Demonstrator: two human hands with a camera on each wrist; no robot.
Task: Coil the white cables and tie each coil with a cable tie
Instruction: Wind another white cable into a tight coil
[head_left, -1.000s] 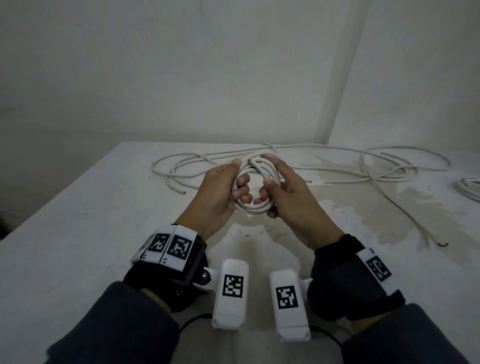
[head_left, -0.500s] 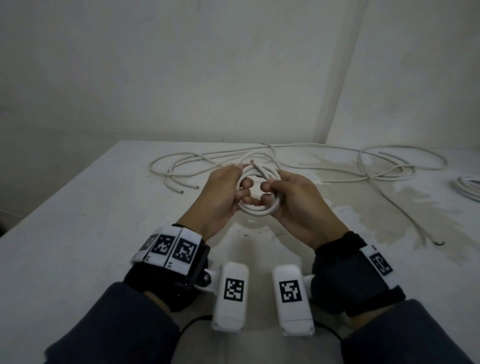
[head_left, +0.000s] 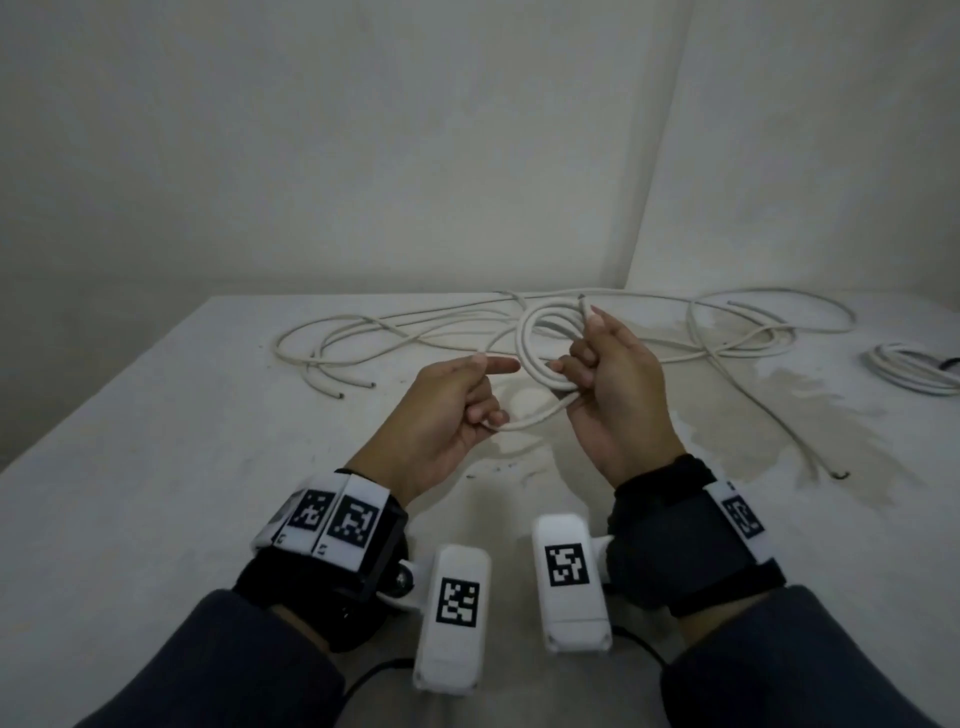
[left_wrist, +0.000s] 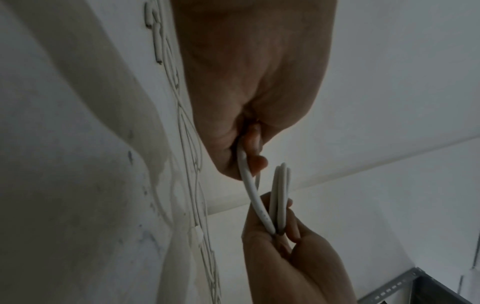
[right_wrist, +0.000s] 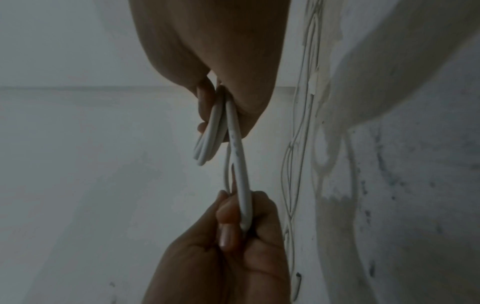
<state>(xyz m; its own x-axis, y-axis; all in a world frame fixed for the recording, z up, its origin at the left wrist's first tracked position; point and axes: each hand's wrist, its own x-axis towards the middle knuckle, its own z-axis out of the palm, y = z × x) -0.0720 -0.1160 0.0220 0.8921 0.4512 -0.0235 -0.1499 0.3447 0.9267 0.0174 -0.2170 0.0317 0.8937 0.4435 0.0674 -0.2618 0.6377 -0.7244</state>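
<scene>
Right hand (head_left: 615, 395): raised over the bench, fingers curled round one side of a small coil — it grips the turns together, and a short cable end sticks up past its fingertips
Coil (head_left: 535, 353): a few turns of white cable, standing roughly upright in the air, just left of the right hand; in the right wrist view the turns lie side by side against the palm
Left hand (head_left: 441, 421): beside the coil but apart from it, index finger pointing toward the loop, the lower fingers curled and pinching the strand
Strand (head_left: 540, 415): one run of the same white cable, stretched from the bottom of the coil down-left into the left hand's fingers (right_wrist: 228, 222); a thinner white strip runs beside it in the wrist views — what it is I cannot tell
Loose cables (head_left: 415, 332): long white loops sprawled flat across the far part of the bench, behind both hands, reaching to the right
Second bundle (head_left: 914, 369): white cable gathered in loops at the far right edge, well apart from the hands
Bench (head_left: 156, 467): pale, scuffed surface with a darker stain on the right half
Wrists: dark straps with white marker blocks on both
</scene>
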